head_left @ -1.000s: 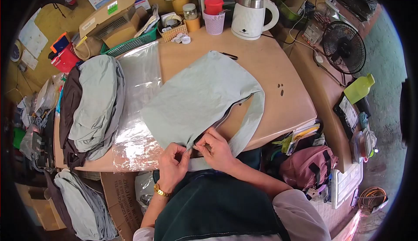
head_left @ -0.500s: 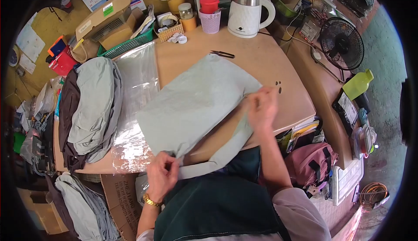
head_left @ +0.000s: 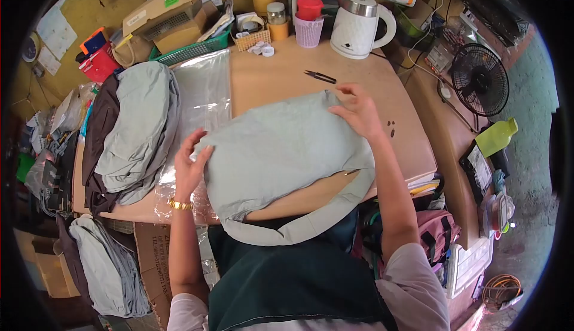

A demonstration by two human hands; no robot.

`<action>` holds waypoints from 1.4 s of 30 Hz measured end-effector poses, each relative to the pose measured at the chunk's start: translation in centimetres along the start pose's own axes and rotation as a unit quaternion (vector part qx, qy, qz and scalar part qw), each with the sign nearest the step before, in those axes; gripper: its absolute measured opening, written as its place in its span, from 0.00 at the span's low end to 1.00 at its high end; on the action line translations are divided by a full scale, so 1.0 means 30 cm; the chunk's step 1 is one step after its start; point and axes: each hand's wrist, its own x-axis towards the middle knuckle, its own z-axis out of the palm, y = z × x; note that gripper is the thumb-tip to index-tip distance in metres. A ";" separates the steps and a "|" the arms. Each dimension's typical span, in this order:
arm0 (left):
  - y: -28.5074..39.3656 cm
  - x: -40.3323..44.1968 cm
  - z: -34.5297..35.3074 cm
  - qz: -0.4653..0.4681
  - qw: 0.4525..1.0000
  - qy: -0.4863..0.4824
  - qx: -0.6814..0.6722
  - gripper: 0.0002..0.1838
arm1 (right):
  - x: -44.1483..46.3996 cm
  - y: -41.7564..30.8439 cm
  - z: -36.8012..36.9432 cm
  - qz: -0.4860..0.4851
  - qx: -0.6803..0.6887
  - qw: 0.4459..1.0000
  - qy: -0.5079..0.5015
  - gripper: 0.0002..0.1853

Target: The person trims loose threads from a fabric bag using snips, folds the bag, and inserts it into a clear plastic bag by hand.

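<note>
A pale grey-green fabric bag [head_left: 281, 146] lies on the tan table, its strap [head_left: 305, 226] curving along the near edge and over the dark apron. My left hand [head_left: 192, 161] is at the bag's upper left corner, thumb and fingers apart; whether it pinches the cloth edge is unclear. At the upper right corner is my right hand [head_left: 357, 109], its thumb on the cloth and its fingers spread beyond the edge. Black thread snips [head_left: 320, 77] lie just past that corner.
Clear plastic sheets [head_left: 206, 92] and a stack of grey and brown fabric [head_left: 136, 131] lie at left. Behind stand a white kettle [head_left: 355, 29], a pink cup [head_left: 308, 31] and baskets [head_left: 251, 37]. A black fan [head_left: 479, 79] stands at right.
Both hands have moved up to the bag's far corners, from the near edge and the right side. The bag has turned so its far edge lies more level, and its strap hangs lower.
</note>
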 end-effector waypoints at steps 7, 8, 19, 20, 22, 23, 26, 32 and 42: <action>-0.002 0.066 0.031 0.001 0.997 0.077 -0.022 0.12 | 0.089 0.088 0.102 0.085 0.079 0.993 -0.036 0.11; 0.003 0.067 0.026 0.002 0.997 0.078 -0.024 0.12 | 0.080 0.074 0.084 0.118 0.049 0.992 -0.009 0.10; 0.325 0.201 -0.064 0.222 0.956 0.086 0.170 0.10 | 0.212 -0.089 -0.094 -0.037 -0.012 0.998 0.046 0.13; 0.349 0.171 -0.072 0.207 0.960 -0.054 0.184 0.12 | 0.191 -0.140 -0.119 -0.086 -0.014 0.995 -0.055 0.13; 0.382 0.065 -0.044 0.213 0.912 -0.284 0.205 0.19 | 0.053 -0.285 -0.134 0.025 0.048 0.938 -0.341 0.15; 0.358 0.016 -0.023 0.204 0.907 -0.322 0.177 0.28 | -0.020 -0.301 -0.123 -0.059 0.024 0.929 -0.365 0.15; 0.261 -0.059 0.032 0.230 0.888 -0.318 0.240 0.37 | -0.216 -0.258 -0.060 -0.185 -0.080 0.920 -0.336 0.17; 0.079 -0.068 0.096 0.215 0.910 -0.238 0.263 0.18 | -0.317 -0.070 -0.051 -0.137 -0.137 0.947 -0.255 0.18; 0.022 -0.066 0.105 0.230 0.902 -0.164 0.326 0.17 | -0.301 -0.003 0.099 -0.068 -0.079 0.986 -0.131 0.04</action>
